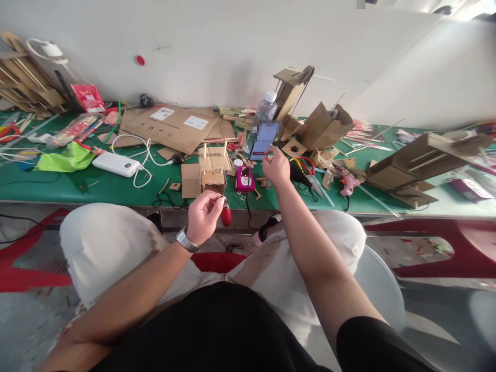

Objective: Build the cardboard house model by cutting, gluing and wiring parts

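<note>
My left hand [205, 214], wearing a metal watch on its wrist, pinches a small red-handled tool [226, 215] over the table's front edge. The tool's red end hangs down; its kind is hard to make out. My right hand [276, 168] reaches forward with a finger at the lower right of a phone [264, 140] and holds nothing that I can see. The phone leans upright against a clear plastic bottle [266, 107]. Just beyond my left hand stands a small cardboard build [213, 178], with a magenta box [245, 179] to its right.
Flat cardboard [166, 129] lies behind on the green table [163, 191]. A white power bank [117, 164] with cables is on the left. Scissors [314, 186], a pink glue gun [349, 182] and a long cardboard structure [418, 160] occupy the right. Red stools flank my legs.
</note>
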{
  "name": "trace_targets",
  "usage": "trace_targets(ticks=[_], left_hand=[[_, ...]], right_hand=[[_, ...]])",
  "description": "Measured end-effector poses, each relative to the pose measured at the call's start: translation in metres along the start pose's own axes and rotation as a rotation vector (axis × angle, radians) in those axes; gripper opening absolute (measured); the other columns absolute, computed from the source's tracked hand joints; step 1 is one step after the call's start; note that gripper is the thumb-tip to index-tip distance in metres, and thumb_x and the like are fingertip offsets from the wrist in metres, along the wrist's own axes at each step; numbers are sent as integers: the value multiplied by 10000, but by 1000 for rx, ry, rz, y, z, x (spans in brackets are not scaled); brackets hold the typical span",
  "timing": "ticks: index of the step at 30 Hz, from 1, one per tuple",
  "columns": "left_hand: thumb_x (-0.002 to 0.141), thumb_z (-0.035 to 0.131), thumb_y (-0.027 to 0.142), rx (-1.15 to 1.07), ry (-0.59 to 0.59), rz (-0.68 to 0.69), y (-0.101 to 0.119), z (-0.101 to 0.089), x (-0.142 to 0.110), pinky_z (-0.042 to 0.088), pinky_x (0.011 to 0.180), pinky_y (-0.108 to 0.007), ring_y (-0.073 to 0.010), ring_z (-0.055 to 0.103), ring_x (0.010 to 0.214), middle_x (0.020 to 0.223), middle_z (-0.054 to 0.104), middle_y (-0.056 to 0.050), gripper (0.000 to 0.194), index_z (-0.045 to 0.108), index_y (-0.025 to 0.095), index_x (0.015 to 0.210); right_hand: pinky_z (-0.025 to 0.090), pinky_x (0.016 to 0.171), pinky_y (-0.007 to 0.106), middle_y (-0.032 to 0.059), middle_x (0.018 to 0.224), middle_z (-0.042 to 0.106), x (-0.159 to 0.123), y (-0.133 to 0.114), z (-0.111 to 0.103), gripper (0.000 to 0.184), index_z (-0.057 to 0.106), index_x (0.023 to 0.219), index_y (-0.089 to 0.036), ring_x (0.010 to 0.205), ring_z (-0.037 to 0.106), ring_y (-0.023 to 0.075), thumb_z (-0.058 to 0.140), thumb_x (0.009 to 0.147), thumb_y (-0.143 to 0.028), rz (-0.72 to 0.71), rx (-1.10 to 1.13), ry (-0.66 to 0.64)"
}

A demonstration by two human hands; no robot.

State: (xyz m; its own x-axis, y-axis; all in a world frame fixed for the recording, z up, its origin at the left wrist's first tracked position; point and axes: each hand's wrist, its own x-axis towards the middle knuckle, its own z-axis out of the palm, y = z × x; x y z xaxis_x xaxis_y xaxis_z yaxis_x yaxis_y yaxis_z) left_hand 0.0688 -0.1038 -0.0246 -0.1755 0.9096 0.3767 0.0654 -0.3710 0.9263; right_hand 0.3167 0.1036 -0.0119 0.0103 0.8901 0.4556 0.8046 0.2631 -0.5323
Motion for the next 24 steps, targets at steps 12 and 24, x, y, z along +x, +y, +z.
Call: trace_targets(ticks=[12, 24], left_hand=[[1033, 730, 482, -7, 15, -3, 0, 0, 2, 589, 699, -285, -168, 687, 741, 854, 743, -71, 313, 756, 176, 974], [974, 793, 534, -78, 94, -25, 8, 1, 9, 577, 629, -254, -143, 697, 658, 805, 771, -63, 370, 765, 168, 929]], right_hand=[[529, 1168, 568, 178, 1372, 767, 7, -2, -4, 281, 722, 1140, -195, 1242, 713, 346, 559, 915, -154, 40, 18, -2], [594, 892, 432, 121, 1140, 768, -9, -34, -17, 184, 694, 1041, -223, 854, 694, 253, 552, 925, -228, -63, 74, 135]])
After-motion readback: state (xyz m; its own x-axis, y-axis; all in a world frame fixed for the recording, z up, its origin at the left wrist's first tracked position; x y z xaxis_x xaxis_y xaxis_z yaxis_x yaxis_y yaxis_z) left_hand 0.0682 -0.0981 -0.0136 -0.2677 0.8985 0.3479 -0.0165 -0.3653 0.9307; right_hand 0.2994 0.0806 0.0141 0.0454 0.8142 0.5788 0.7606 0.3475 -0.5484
